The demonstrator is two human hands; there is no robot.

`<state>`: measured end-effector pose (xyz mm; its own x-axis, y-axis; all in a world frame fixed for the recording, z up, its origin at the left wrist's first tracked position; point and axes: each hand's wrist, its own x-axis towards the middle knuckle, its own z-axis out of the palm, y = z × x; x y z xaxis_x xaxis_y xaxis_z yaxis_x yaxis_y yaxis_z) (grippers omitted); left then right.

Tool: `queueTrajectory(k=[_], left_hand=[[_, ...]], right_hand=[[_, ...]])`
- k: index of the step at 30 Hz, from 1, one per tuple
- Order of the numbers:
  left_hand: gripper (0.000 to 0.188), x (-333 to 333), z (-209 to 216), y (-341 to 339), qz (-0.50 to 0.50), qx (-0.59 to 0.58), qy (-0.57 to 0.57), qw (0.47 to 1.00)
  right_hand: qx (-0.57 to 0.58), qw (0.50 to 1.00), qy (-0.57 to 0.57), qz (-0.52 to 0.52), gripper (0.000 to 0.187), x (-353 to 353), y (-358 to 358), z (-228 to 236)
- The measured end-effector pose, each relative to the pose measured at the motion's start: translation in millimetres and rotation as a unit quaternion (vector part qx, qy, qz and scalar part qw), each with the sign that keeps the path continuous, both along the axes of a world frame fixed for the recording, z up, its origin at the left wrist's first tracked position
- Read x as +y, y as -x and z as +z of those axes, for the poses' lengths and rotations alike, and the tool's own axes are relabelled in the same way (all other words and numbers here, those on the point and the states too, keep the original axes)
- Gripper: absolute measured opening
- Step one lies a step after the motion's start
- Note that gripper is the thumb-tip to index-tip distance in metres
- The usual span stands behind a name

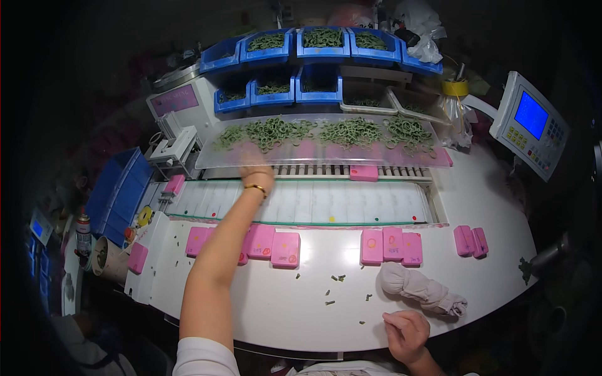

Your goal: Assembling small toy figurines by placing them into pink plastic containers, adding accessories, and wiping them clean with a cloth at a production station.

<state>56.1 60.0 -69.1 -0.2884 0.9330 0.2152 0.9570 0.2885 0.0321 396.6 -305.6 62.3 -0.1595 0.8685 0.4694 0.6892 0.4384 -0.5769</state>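
Observation:
My left hand (257, 170), a gold-coloured bangle on its wrist, reaches forward to the front edge of a translucent tray (301, 160). Motion smears its fingers, so I cannot make out whether they hold anything. On the tray lie loose piles of small green curled pieces (276, 131). Near the front edge of the table (301, 319), my right hand (407, 335) has its fingers curled in against the thumb. Whatever may be in that pinch is hidden or too small to name. A rolled grey cloth (420, 289) lies just beyond it.
Blue bins (323, 44) stand in two rows at the back. Below the tray run a roller track (313, 170) and a long white strip (301, 200). Several pink blocks (285, 249) and green scraps (338, 277) sit on the table. A keypad display (532, 116) rises at right.

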Motion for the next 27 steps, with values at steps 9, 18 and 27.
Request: queueTrajectory(k=[9,18,27], left_hand=[[0.046,-23.6,38.9,72.8,-0.018,-0.036,0.008,0.999],[0.042,-29.9,18.4,77.7,0.096,-0.096,0.019,0.990],[0.037,-69.9,27.9,-53.5,-0.301,-0.129,-0.033,0.944]], right_hand=[[0.004,1.000,0.002,-0.012,0.025,-1.6,-1.3,-4.9],[0.011,1.000,0.015,-0.014,0.025,-2.2,-3.5,-1.5],[0.000,1.000,-0.010,0.004,0.025,5.9,-13.2,-5.4]])
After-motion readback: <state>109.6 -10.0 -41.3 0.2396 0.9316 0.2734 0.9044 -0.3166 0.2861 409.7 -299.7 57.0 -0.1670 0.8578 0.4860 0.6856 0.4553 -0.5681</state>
